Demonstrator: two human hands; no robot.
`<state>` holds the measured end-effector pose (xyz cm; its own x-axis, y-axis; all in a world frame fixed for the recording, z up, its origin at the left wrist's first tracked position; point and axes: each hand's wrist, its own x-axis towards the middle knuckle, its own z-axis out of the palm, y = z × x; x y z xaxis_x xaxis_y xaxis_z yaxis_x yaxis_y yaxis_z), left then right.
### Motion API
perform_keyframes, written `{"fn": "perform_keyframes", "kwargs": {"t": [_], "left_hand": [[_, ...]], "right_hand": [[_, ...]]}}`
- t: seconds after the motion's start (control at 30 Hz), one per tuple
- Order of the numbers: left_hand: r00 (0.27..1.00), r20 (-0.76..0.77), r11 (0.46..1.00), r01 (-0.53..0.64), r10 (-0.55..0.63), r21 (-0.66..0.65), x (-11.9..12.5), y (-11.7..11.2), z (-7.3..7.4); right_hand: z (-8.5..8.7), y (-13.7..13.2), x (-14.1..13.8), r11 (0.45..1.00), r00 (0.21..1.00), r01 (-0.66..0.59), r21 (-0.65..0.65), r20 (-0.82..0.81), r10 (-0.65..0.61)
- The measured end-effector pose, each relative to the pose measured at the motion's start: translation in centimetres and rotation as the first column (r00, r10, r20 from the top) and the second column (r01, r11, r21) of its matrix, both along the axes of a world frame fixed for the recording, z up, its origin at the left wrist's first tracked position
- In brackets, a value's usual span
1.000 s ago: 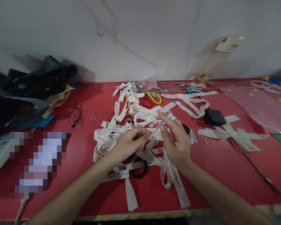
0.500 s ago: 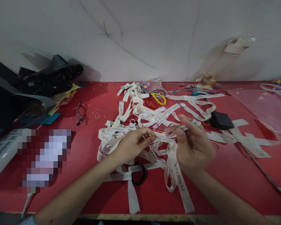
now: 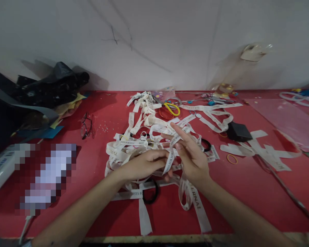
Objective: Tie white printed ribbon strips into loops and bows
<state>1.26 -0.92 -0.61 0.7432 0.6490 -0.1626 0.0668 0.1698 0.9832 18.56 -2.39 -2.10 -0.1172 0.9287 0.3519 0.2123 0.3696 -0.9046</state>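
Observation:
A tangled heap of cream printed ribbon strips (image 3: 144,132) lies on the red table (image 3: 98,113). My left hand (image 3: 144,164) is closed in a pinch on one ribbon strip (image 3: 170,156) that hangs between both hands. My right hand (image 3: 192,154) holds the same strip, with thumb and fingers pressed on it and the other fingers raised. A longer ribbon tail (image 3: 195,206) trails from under my right hand toward the table's front edge. A black hair tie (image 3: 150,193) lies below my left hand.
Glasses (image 3: 84,125) lie left of the heap. Scissors with yellow handles (image 3: 171,108) and a red ring sit behind it. A small black box (image 3: 238,132), rubber bands (image 3: 231,158), a pink sheet (image 3: 288,118) and black bags (image 3: 48,85) surround the work area.
My hands have come closer together over the heap. The ribbon strip, stretched level between them half a second ago, now hangs down from my right fingers.

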Motion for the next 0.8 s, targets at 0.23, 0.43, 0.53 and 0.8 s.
{"fn": "perform_keyframes", "kwargs": {"t": [0.23,0.43,0.53,0.8], "left_hand": [[0.996,0.086,0.965,0.052,-0.031,-0.256,-0.6,-0.2,0.3],[0.913,0.401,0.970,0.026,0.074,-0.240,-0.9,-0.7,0.5],[0.861,0.475,0.971,-0.081,0.181,-0.223,-0.8,-0.5,0.1],[0.673,0.616,0.911,-0.262,0.410,-0.320,-0.8,0.3,0.2]], "right_hand": [[0.3,0.5,0.0,0.997,0.996,-0.018,0.079,0.084,0.012],[-0.3,1.4,0.2,0.981,0.966,-0.189,0.050,0.189,0.177],[-0.8,1.3,-0.3,0.969,0.954,-0.244,0.047,0.193,0.231],[-0.2,0.5,-1.0,0.960,0.961,-0.188,-0.209,0.164,0.224]]}}
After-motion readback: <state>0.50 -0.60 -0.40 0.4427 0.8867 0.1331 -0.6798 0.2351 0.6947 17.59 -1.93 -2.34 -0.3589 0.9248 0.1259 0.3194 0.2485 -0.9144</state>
